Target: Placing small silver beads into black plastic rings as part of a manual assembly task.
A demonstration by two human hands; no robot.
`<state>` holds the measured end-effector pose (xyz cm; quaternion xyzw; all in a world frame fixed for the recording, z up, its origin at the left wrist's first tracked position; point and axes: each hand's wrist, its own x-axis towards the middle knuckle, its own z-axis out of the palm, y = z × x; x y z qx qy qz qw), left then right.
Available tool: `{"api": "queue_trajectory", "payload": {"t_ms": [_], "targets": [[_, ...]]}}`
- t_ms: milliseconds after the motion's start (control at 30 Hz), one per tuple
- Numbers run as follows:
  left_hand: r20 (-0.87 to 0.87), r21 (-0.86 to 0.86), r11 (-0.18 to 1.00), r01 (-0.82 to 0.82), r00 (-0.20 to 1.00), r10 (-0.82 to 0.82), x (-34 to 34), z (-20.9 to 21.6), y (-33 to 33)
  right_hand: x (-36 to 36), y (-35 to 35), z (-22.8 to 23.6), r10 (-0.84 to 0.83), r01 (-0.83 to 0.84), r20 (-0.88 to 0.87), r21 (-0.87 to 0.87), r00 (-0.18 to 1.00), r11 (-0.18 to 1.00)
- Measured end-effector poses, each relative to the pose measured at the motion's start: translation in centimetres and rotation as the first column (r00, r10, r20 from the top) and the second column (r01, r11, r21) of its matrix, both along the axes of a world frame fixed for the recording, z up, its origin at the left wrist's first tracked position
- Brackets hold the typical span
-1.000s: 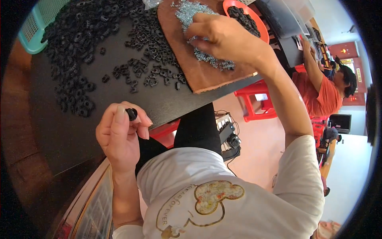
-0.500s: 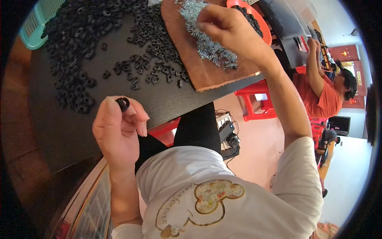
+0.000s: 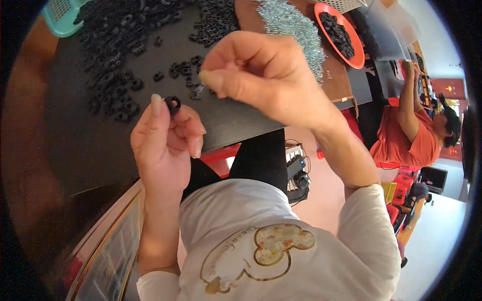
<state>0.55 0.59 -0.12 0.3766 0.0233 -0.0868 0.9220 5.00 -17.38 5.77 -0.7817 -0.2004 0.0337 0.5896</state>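
Between thumb and fingers, my left hand pinches a small black ring-shaped plastic part at the near table edge. My right hand hovers just above and to the right of it, thumb and fingertips pressed together. Whatever lies in that pinch is too small to make out. Many similar black parts are heaped on the dark table, with a few loose ones behind my hands. Small silvery metal pieces, apparently springs, lie piled on a brown mat beyond my right hand.
An orange-red dish of black pieces stands right of the silvery pile. A green basket is at the far left, a clear plastic bin at the far right. Another person sits at a table on the right.
My right hand has come from the silvery pile leftward and nearer, close to my left hand. The left hand still holds the black part. The view has shifted slightly.
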Motion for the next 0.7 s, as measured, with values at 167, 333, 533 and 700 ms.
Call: {"api": "queue_trajectory", "payload": {"t_ms": [167, 333, 533, 700], "targets": [[-0.033, -0.035, 0.999, 0.019, 0.999, -0.02, 0.0, 0.1, 0.3, -0.1, 2.0, 0.0, 0.029, -0.029, -0.031, 0.013, 0.999, 0.999], [0.001, -0.049, 0.998, 0.035, 0.999, -0.035, -0.2, -0.3, 0.4, -0.8, 2.6, -0.3, 0.014, -0.014, 0.021, -0.013, 1.0, 1.0], [-0.032, -0.071, 0.997, 0.033, 0.999, -0.036, -0.2, 0.0, 0.5, -1.7, 3.6, -0.7, -0.009, 0.007, 0.182, 0.012, 0.983, 1.0], [0.01, -0.079, 0.996, 0.037, 0.999, -0.036, 0.3, -0.2, 0.4, -1.4, 3.6, -2.2, 0.046, -0.062, 0.288, 0.047, 0.957, 0.997]]}}
